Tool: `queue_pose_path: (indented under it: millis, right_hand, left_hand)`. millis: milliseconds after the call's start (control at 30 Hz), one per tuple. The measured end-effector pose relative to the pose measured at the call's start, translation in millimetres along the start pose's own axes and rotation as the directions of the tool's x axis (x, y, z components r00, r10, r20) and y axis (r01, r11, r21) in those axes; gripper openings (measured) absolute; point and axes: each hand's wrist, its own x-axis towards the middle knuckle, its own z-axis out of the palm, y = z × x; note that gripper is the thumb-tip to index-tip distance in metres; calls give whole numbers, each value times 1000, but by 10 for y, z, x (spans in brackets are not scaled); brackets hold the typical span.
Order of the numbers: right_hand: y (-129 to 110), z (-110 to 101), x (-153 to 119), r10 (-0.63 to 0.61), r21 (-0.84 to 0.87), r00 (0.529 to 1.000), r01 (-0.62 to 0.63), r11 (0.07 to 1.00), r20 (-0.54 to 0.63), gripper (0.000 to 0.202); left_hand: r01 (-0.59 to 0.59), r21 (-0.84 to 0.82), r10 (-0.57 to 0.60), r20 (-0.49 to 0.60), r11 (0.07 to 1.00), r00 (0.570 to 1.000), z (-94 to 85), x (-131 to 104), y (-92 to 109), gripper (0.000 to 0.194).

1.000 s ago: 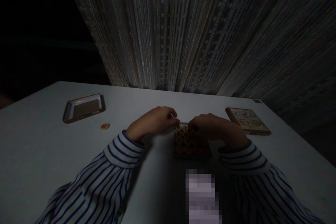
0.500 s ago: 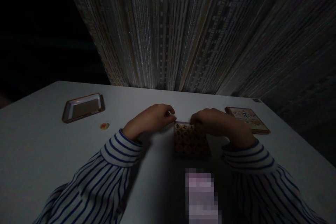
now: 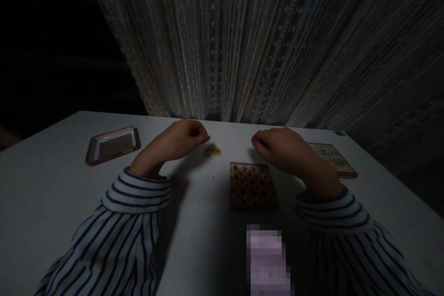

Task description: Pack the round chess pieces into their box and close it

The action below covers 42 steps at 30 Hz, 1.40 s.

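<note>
An open box (image 3: 232, 194) stands in front of me, packed with rows of round Chinese chess pieces (image 3: 256, 187). The characters on its far row are black; the other rows lie in shadow. Beyond the box's far left corner, a few loose Chinese chess pieces (image 3: 212, 151) lie close together on the table. My left hand (image 3: 176, 139) is just above and left of them, thumb and fingers pinched together. Beyond the box's right side hovers my right hand (image 3: 282, 150), fingers curled in against the thumb. Whether either hand holds a piece is too dark to see.
At the left lies a shallow tray-like lid (image 3: 90, 151). A flat box or cover with a printed picture (image 3: 333, 159) rests at the right, partly behind my right wrist. A patterned curtain (image 3: 222, 46) hangs past the white table's (image 3: 201, 240) far edge.
Both hands have lifted away from the box, the left one up and leftward. Loose pieces now show near the left fingers. The single red-marked piece at left is now covered by my left arm.
</note>
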Motion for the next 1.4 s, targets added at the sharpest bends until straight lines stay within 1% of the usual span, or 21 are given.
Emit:
queue_pose_path:
  millis: [100, 200, 267, 367, 500, 600, 667, 733, 800, 900, 1000, 1133, 1233, 1400]
  right_hand:
    - [-46, -46, -23, 19, 21, 997, -17, 1000, -76, 33]
    - [-92, -80, -50, 28, 73, 988, -17, 997, -152, 33]
    - [-119, -102, -59, 41, 118, 982, -20, 993, -182, 32]
    - [-147, -142, -41, 48, 166, 978, -14, 986, -201, 30]
    - [-164, -176, 40, 10, 192, 976, 33, 981, -217, 28]
    - [-175, -146, 103, 1, 202, 976, 44, 978, -219, 28]
    - [-181, -100, 133, -9, 198, 980, 49, 979, -197, 28]
    - [-181, -44, 153, -23, 181, 986, 52, 982, -162, 28]
    - [-174, 8, 164, -24, 155, 990, 45, 987, -138, 29]
    - [-158, 65, 172, -23, 124, 992, 38, 992, -123, 29]
    - [-147, 90, 169, -27, 114, 993, 40, 993, -111, 28]
    - [-144, 89, 157, -30, 106, 994, 41, 994, -103, 29]
    - [-152, 75, 153, -20, 106, 996, 30, 994, -87, 30]
    - [-172, 70, 159, -21, 94, 999, 25, 995, -40, 30]
  left_hand:
    - [29, 53, -26, -50, 998, 998, -55, -7, -46, 29]
    - [47, 103, -40, -72, 994, 997, -95, -15, -64, 28]
    - [45, 131, -35, -76, 990, 996, -115, -19, -83, 27]
    - [42, 158, -31, -72, 987, 997, -155, -29, -123, 26]
    - [72, 146, -66, -49, 987, 997, -251, -71, -153, 28]
    - [114, 133, -108, -47, 985, 993, -314, -102, -153, 29]
    - [127, 130, -122, -52, 983, 991, -319, -104, -162, 29]
    - [117, 132, -111, -49, 984, 993, -284, -90, -179, 30]
    - [100, 159, -95, -40, 982, 995, -210, -63, -196, 30]
    - [120, 277, -119, -20, 953, 993, -42, -13, -199, 28]
    - [102, 389, -125, 36, 915, 991, 149, 28, -179, 28]
    - [115, 449, -165, 75, 886, 983, 344, 48, -163, 35]
    - [87, 475, -139, 76, 876, 987, 425, 45, -175, 37]
    - [80, 496, -137, 79, 865, 987, 504, 52, -204, 32]
